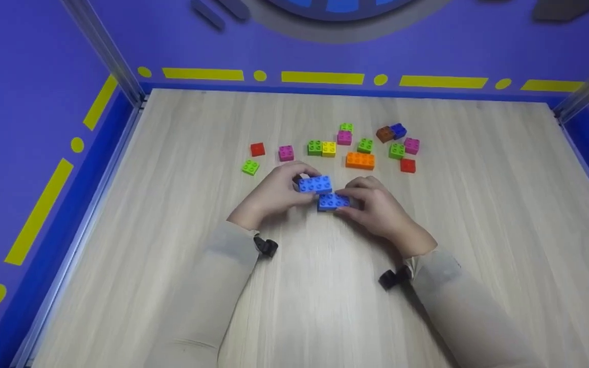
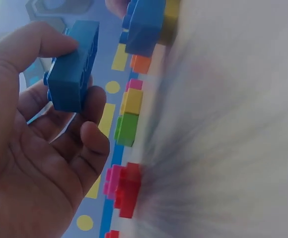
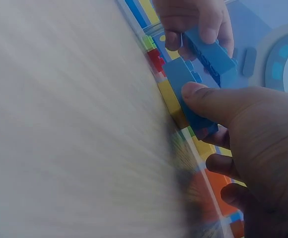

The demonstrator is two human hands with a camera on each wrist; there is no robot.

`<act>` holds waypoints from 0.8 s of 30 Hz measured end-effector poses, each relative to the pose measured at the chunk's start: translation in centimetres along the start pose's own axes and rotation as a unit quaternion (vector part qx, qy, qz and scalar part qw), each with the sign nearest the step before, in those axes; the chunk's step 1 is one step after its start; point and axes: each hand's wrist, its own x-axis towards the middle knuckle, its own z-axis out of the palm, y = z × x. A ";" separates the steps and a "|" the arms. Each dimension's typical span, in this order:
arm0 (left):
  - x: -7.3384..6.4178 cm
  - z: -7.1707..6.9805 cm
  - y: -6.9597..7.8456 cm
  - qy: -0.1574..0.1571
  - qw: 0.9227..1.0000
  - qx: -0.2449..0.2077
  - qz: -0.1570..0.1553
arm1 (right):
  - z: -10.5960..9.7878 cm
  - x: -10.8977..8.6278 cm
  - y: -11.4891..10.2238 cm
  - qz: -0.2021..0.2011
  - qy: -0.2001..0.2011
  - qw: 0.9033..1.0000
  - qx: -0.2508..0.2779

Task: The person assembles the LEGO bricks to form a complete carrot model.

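- Blue-violet panels (image 1: 376, 46) enclose the back and sides in the head view, marked with yellow dashes and dots (image 1: 322, 77); a round grey-and-blue shape (image 1: 343, 6) is cut off by the top edge, and metal posts (image 1: 104, 46) stand at the back corners.
- Same view: the worktop (image 1: 499, 204) is pale, with a streaked wood grain. Loose studded bricks lie across its far part, among them an orange brick (image 1: 360, 160), a yellow brick (image 1: 329, 149) touching a green brick (image 1: 315, 148), and a brown brick (image 1: 385, 134) against a dark-blue brick (image 1: 398, 131).
- Same view, nearer: the left hand (image 1: 279, 191) has its grip closed on a blue eight-stud brick (image 1: 315, 184); the right hand (image 1: 376, 207) pinches a second blue brick (image 1: 334, 202) just beside it. Beige sleeves (image 1: 212, 276) cover both forearms.
- Left wrist view: thumb and fingers hold the eight-stud brick clear of the worktop, which shows as a blurred pale expanse. A yellow piece (image 2: 170, 22) sits beneath the second blue brick.
- Right wrist view: the right thumb presses the second blue brick's side; the eight-stud brick slants near its studs.
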 end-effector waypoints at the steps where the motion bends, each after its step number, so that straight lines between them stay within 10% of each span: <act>1: 0.0 0.1 0.0 -0.004 1.000 -0.002 -0.001 | 0.0 0.0 0.1 -0.002 0.001 1.000 0.001; 24: 0.0 1.3 -0.5 -0.040 0.999 -0.017 0.021 | 0.1 0.1 0.0 -0.003 0.005 1.000 0.000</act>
